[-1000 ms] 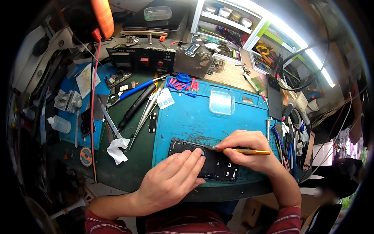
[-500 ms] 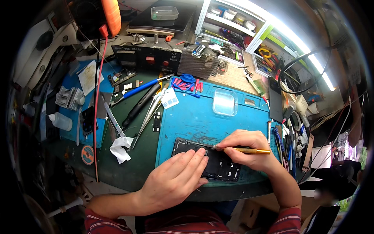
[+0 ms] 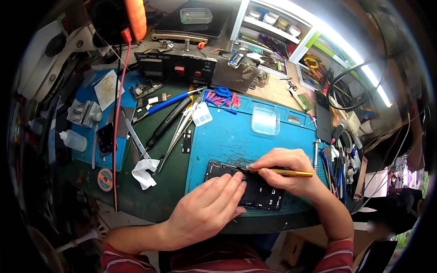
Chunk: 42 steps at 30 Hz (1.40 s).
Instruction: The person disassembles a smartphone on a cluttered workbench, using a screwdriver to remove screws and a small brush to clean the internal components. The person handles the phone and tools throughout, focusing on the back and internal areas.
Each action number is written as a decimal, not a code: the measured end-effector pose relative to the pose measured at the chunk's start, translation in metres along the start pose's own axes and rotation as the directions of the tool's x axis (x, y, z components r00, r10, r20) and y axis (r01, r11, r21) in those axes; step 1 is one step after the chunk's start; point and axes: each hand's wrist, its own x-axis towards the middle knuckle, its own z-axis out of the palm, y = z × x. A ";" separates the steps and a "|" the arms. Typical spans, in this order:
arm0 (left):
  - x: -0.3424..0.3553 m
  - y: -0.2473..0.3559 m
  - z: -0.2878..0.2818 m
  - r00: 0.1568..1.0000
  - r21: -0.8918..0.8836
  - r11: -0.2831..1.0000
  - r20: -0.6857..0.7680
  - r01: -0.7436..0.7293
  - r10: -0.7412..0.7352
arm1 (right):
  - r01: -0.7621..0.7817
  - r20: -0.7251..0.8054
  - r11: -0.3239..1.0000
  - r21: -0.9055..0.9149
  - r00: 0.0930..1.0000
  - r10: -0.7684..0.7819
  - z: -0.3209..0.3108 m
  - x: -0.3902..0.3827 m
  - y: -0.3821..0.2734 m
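A black phone frame [image 3: 259,194] with its inside facing up lies at the near edge of the blue work mat [image 3: 218,136]. My left hand [image 3: 207,204] rests on its left part, fingers stretched flat across it and thumb by the near edge. Pinched in my right hand [image 3: 287,166] is a slim knife-like tool with a gold handle [image 3: 296,173]. Its thin tip points left along the far edge of the frame; my fingers partly hide it, and exact contact is too small to make out.
A clear plastic box [image 3: 265,120] and several pink and blue pieces [image 3: 223,99] lie on the mat. Left of it are tweezers [image 3: 175,136], a black pen-shaped tool [image 3: 168,123], a crumpled tissue [image 3: 144,174] and a white bottle [image 3: 73,141]. Tools crowd the right side.
My right hand has slid the gold-handled tool slightly left along the frame's far edge. The left hand stays on the frame. The whole view has shifted a little.
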 end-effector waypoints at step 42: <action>-0.002 0.004 -0.003 1.000 0.034 0.999 0.002 0.016 -0.016 | -0.039 -0.013 0.998 0.051 0.999 0.040 0.010 0.006 -0.001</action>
